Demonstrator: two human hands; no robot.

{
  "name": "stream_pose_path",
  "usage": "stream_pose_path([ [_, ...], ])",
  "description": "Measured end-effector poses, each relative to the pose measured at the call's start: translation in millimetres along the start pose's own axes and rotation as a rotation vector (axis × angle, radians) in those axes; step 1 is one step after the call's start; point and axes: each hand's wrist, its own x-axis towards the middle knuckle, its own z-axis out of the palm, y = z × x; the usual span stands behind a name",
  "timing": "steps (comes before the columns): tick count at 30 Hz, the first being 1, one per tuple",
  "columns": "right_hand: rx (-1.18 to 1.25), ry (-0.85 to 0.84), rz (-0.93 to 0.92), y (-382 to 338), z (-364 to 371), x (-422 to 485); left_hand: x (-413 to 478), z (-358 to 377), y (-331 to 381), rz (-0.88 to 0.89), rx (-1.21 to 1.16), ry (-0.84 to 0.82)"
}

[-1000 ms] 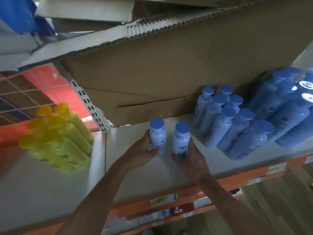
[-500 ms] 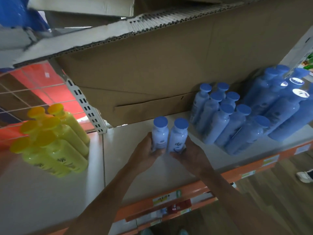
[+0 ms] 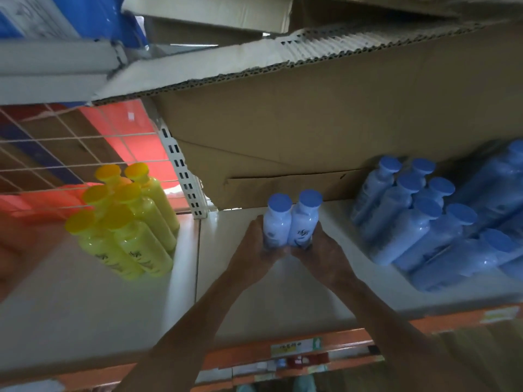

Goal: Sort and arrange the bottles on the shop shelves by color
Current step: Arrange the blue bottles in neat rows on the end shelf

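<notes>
Two pale blue bottles with blue caps stand pressed side by side on the white shelf (image 3: 283, 292). My left hand (image 3: 252, 250) grips the left blue bottle (image 3: 276, 222) low on its body. My right hand (image 3: 322, 250) grips the right blue bottle (image 3: 304, 222) the same way. A group of several blue bottles (image 3: 418, 219) stands to the right, with darker blue ones (image 3: 498, 193) behind it. Several yellow bottles (image 3: 130, 222) with yellow caps stand on the left shelf section.
A large brown cardboard box (image 3: 325, 131) fills the back of the shelf just behind the held bottles. A white slotted upright (image 3: 184, 176) and a wire grid (image 3: 56, 154) separate the sections. The shelf's orange front edge (image 3: 311, 352) carries price labels.
The two held bottles have been brought together from a small gap until they touch. The view has shifted, so the yellow group sits nearer the middle.
</notes>
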Motion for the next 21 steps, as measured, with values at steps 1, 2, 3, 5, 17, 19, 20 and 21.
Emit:
stream_pose_path([
  [1, -0.008, -0.012, -0.007, -1.7, 0.2, 6.0, 1.0, -3.4, -0.2, -0.02, -0.019, 0.009],
  [2, 0.0, -0.019, -0.009, -2.5, 1.4, 13.6, 2.5, -7.9, -0.5, -0.049, -0.031, 0.01],
  [3, 0.003, -0.021, -0.01, -4.3, 2.5, 20.8, 5.4, -14.3, -2.8, -0.086, -0.02, 0.011],
  [5, -0.002, -0.03, -0.035, -8.0, 6.0, 34.1, 12.8, -28.3, -5.5, -0.151, 0.055, 0.022],
  [17, -0.002, -0.03, -0.1, -6.6, 16.9, 59.8, 32.7, -53.8, -13.1, -0.273, 0.018, 0.03],
  [19, 0.011, -0.035, -0.098, -6.2, 17.8, 59.9, 30.2, -44.0, -8.3, -0.279, -0.013, 0.079],
  [20, 0.014, -0.031, -0.093, -5.5, 18.7, 60.0, 29.4, -37.3, -5.5, -0.281, -0.001, 0.111],
  [21, 0.013, -0.027, -0.092, -6.5, 18.9, 59.2, 29.3, -32.0, -6.7, -0.278, 0.02, 0.139],
])
